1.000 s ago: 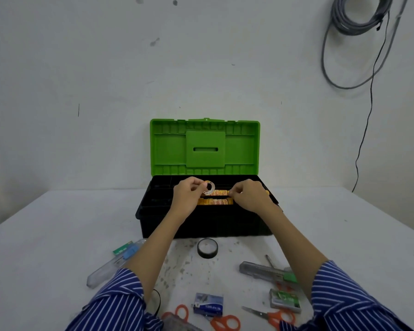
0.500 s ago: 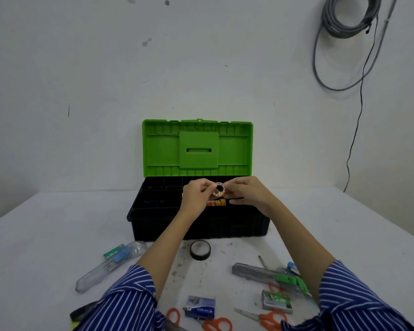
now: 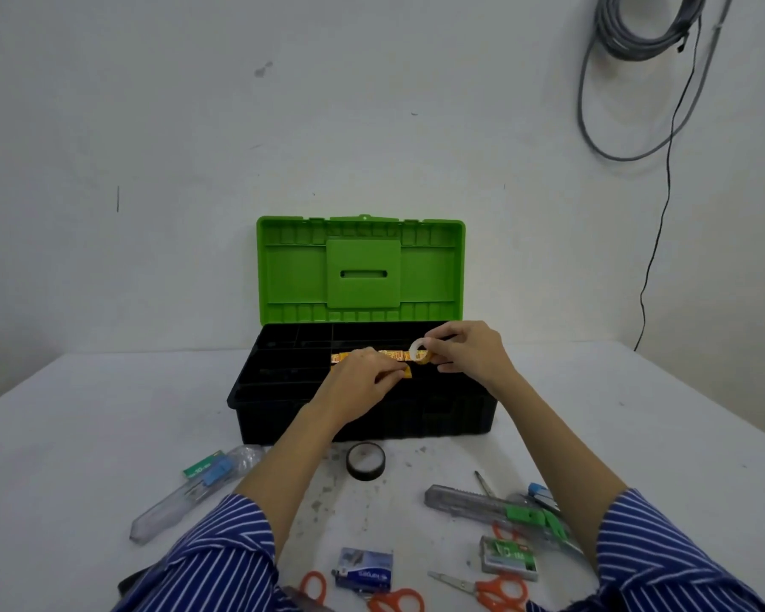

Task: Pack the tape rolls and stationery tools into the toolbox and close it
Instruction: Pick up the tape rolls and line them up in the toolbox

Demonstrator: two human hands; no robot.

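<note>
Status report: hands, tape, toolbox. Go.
Right hand pinches clear tape roll over open toolbox. Left hand pinches orange piece. Black tape on table.

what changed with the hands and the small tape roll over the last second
The small clear tape roll passed from the left hand to the right hand, which now pinches it further right over the open green-lidded black toolbox. The left hand dropped to pinch a small orange piece in the tray. The black tape roll and the tools on the table stayed put.

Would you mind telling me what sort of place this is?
Probably a plain workroom or recording setup: a bare white wall, coiled grey cable hanging on it, and a scuffed white table bearing an open toolbox.
</note>
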